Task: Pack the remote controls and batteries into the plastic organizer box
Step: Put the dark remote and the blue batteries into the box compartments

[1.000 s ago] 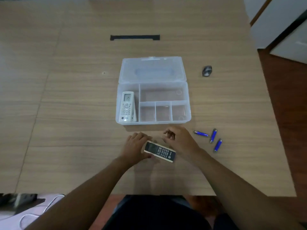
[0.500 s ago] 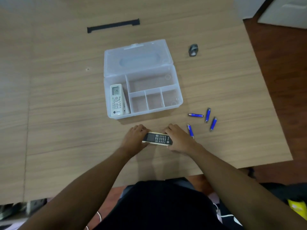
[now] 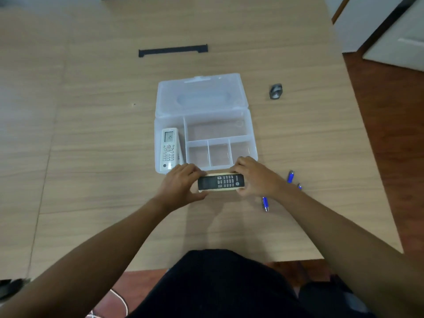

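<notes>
A black-faced remote with a cream body [image 3: 220,182] is held crosswise just in front of the organizer box. My left hand [image 3: 181,184] grips its left end and my right hand [image 3: 257,177] grips its right end. The clear plastic organizer box [image 3: 253,131] lies open with its lid [image 3: 199,97] flat behind it. A white remote [image 3: 168,148] lies in the box's long left compartment; the other compartments hold nothing. Blue batteries lie on the table right of my right hand, one [image 3: 265,203] near the wrist, one [image 3: 291,176] farther right, another partly hidden by my arm.
A black strip [image 3: 173,51] lies at the far side of the wooden table [image 3: 91,134]. A small grey object [image 3: 276,91] sits right of the lid. The table's right edge drops to a red-brown floor [image 3: 390,134]. White cabinets [image 3: 376,24] stand at top right.
Both hands have lifted the black remote off the table and brought it forward to the box's front wall. The camera view has shifted.
</notes>
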